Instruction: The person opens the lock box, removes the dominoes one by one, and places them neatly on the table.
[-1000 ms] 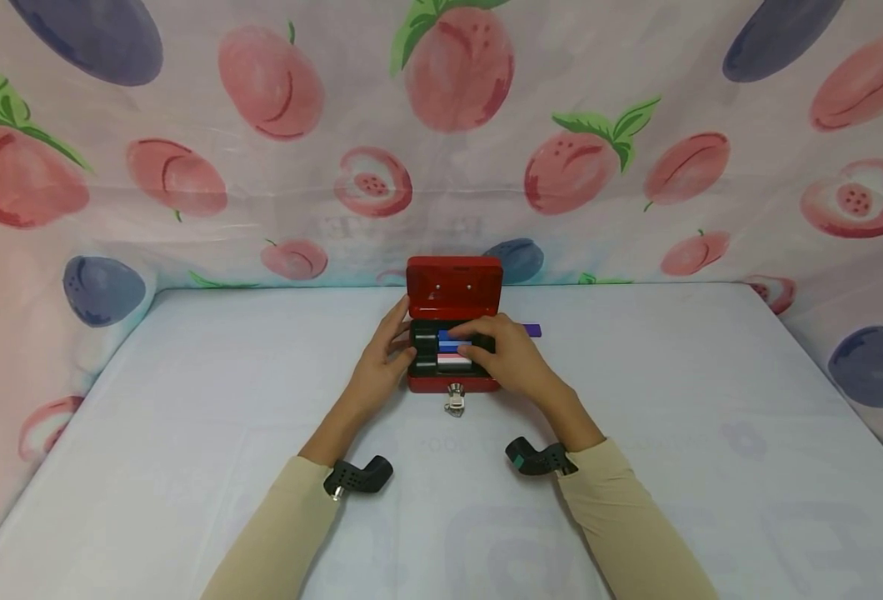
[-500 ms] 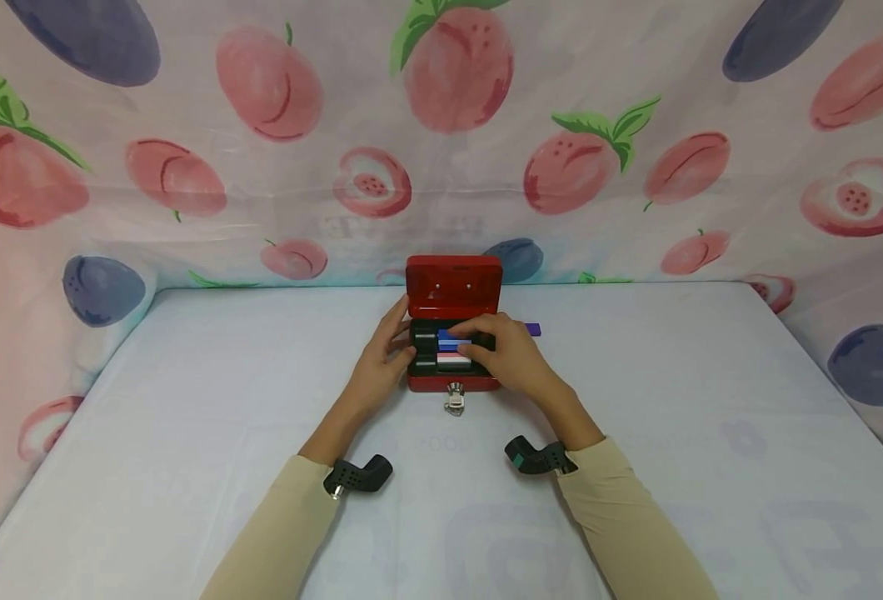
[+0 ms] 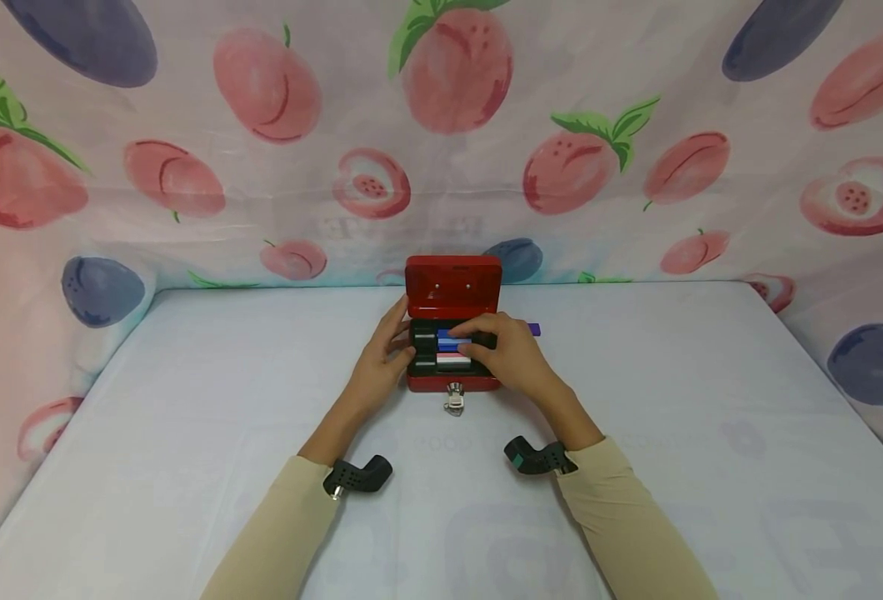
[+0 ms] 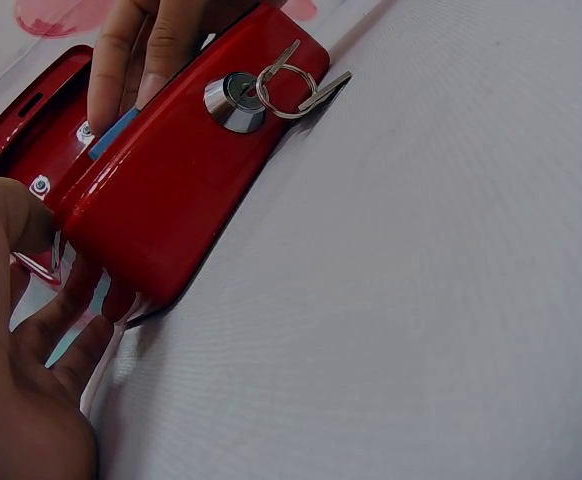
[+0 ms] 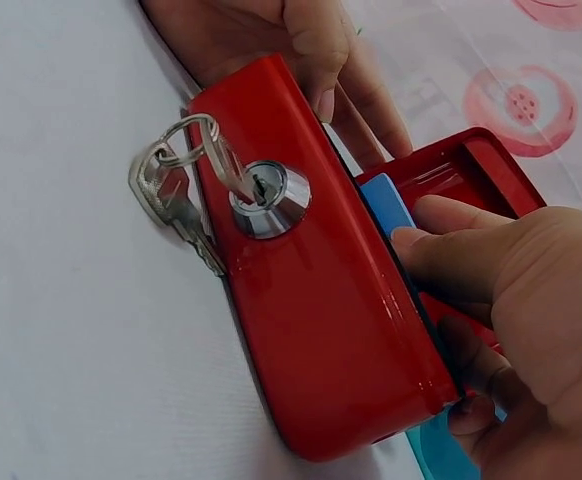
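Observation:
An open red cash box (image 3: 452, 383) with a black tray inside stands near the table's far edge. My right hand (image 3: 512, 354) reaches in from the right, its thumb and index finger pinching a blue bar (image 5: 386, 203) in the tray. Its exact kind cannot be told. Beside it lies a pale strip with a pink edge (image 3: 452, 359). At the box's left side my left hand (image 3: 377, 358) rests with fairly straight fingers, thumb at the front rim and fingertips toward the raised lid (image 3: 453, 287). A key ring with keys (image 5: 171, 195) hangs from the front lock (image 5: 271, 200).
A purple piece (image 3: 535, 329) shows beyond the right hand, to the right of the box. A white cloth (image 3: 441, 500) covers the table. Behind it hangs a fruit-print curtain (image 3: 321, 75). A black camera mount sits on each wrist.
Hands, box and bar keep nearly the same positions; only a very slight shift of the view shows.

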A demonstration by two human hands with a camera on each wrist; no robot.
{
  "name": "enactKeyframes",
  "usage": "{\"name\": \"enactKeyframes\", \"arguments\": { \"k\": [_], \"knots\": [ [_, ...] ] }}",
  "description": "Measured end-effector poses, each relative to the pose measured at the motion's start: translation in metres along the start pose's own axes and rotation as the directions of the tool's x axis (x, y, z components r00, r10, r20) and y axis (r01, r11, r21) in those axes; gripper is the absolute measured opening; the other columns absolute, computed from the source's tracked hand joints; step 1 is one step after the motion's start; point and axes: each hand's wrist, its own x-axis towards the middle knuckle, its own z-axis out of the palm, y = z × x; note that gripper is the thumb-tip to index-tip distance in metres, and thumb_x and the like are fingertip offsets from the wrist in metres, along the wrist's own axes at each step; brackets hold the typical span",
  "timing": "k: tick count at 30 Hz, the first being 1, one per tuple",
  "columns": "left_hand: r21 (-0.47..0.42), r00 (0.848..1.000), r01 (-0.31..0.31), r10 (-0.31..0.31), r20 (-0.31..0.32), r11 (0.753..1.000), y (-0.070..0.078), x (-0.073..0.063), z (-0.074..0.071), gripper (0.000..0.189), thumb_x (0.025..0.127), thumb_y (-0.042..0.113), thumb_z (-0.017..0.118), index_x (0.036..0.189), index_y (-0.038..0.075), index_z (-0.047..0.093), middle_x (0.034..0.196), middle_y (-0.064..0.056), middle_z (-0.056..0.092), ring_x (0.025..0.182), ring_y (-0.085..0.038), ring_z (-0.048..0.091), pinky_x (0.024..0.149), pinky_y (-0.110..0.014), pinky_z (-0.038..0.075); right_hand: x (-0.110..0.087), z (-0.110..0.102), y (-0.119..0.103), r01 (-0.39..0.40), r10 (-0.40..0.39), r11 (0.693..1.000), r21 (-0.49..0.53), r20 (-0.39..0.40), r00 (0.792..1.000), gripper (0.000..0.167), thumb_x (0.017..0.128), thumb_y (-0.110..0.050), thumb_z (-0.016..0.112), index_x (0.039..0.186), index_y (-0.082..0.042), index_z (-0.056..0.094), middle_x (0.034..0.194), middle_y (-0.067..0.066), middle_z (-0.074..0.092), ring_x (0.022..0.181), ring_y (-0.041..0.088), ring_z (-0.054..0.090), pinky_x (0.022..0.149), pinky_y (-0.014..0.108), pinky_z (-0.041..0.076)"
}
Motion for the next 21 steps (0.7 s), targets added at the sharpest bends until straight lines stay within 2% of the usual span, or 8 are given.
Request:
{"name": "enactKeyframes", "arguments": {
  "k": [7, 17, 19, 21],
  "knots": [
    [-0.003, 1.0, -0.01, 0.01, 0.0, 1.0, 0.001, -0.001, 0.0, 0.071, 0.095, -0.002, 0.047, 0.154, 0.026, 0.019, 0.157, 0.002, 0.019, 0.134, -0.025, 0.035, 0.107, -0.046, 0.034, 0.0, 0.0, -0.001, -0.014, 0.015, 1.0, 0.004, -0.008, 1.0, 0.022, 0.087, -0.016, 0.071, 0.108, -0.018, 0.074, 0.114, 0.005, 0.066, 0.106, 0.023, 0.054, 0.092, 0.045, 0.046],
    [0.009, 1.0, -0.008, 0.008, -0.002, 1.0, 0.0, -0.001, 0.001, 0.071, 0.096, -0.001, 0.048, 0.154, 0.027, 0.019, 0.157, 0.004, 0.019, 0.134, -0.025, 0.035, 0.107, -0.046, 0.033, -0.001, 0.0, -0.002, 0.026, -0.026, 1.0, -0.001, -0.039, 0.999, 0.02, 0.088, -0.013, 0.07, 0.108, -0.015, 0.074, 0.112, 0.005, 0.067, 0.106, 0.022, 0.056, 0.091, 0.042, 0.046],
    [0.011, 1.0, -0.016, 0.016, 0.0, 1.0, 0.002, -0.001, 0.001, 0.071, 0.095, -0.002, 0.047, 0.155, 0.023, 0.018, 0.157, -0.001, 0.018, 0.134, -0.028, 0.034, 0.107, -0.049, 0.033, -0.001, -0.001, -0.003, 0.026, -0.026, 1.0, 0.005, -0.045, 0.999, 0.02, 0.088, -0.013, 0.069, 0.108, -0.015, 0.074, 0.112, 0.004, 0.067, 0.106, 0.022, 0.056, 0.092, 0.042, 0.046],
    [-0.003, 1.0, -0.02, 0.02, 0.004, 1.0, 0.012, -0.003, 0.0, 0.07, 0.094, -0.005, 0.046, 0.154, 0.016, 0.018, 0.158, -0.006, 0.017, 0.134, -0.032, 0.034, 0.107, -0.05, 0.032, -0.001, -0.001, -0.003, 0.027, -0.026, 1.0, 0.012, -0.05, 0.998, 0.02, 0.088, -0.013, 0.069, 0.107, -0.015, 0.074, 0.111, 0.003, 0.068, 0.106, 0.021, 0.056, 0.092, 0.041, 0.046]
  ]
}}
